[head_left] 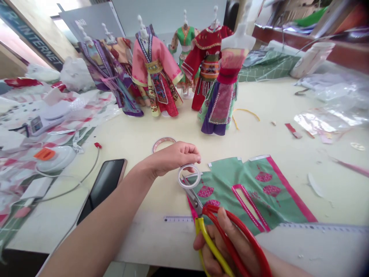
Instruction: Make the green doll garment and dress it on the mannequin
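Observation:
My left hand (178,154) is pinched closed on a small roll of white tape (198,179), holding it above the green garment piece (223,175). My right hand (235,235) grips scissors (197,204) by their red and yellow handles. Their blades point toward the tape roll, and the tips overlap the roll's ring; whether they touch it I cannot tell. Laid out flat, the green fabric has pink edging, pink fan motifs and a slit trimmed with small white dots. Part of its lower left lies behind the scissors and hand.
Behind my left hand lies another tape roll (155,145). A phone (103,188) and a cable (86,175) are at left. Several small dress forms in costumes, one in a pink robe (141,57), stand at the back. A ruler (178,219) runs along the front; plastic bags (325,119) lie right.

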Action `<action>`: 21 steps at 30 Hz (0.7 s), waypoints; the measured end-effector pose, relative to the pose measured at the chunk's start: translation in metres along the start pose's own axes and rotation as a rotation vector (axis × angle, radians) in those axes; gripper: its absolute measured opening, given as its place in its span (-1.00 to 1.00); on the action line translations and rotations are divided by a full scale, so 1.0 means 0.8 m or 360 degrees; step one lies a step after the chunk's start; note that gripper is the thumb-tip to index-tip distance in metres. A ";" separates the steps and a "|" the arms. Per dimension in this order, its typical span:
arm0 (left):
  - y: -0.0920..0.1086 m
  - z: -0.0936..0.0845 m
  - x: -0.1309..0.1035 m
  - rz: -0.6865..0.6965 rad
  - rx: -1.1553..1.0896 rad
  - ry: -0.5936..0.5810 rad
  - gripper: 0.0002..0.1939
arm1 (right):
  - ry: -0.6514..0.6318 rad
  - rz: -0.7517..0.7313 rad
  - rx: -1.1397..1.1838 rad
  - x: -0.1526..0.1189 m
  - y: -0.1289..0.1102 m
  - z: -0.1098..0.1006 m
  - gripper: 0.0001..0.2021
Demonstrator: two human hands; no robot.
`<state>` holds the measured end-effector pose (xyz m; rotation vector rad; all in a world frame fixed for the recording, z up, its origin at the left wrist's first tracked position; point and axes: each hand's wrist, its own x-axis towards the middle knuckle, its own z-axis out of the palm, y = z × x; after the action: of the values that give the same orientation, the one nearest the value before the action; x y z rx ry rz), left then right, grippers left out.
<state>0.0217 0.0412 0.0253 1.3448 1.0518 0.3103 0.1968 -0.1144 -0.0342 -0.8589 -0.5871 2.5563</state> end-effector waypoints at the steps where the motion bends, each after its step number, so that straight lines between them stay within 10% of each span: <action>1: 0.001 0.001 -0.001 0.0006 0.0008 -0.0007 -0.90 | -0.0005 -0.0003 0.0001 0.000 -0.001 0.000 -0.15; 21: -0.029 0.017 0.020 -0.0002 0.0221 -0.0098 -0.90 | -0.0101 0.0139 -0.0635 -0.001 -0.020 0.022 -0.19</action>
<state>0.0318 0.0376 -0.0042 1.4683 1.0378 0.1962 0.1896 -0.1063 -0.0128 -0.9491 -1.1287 2.5933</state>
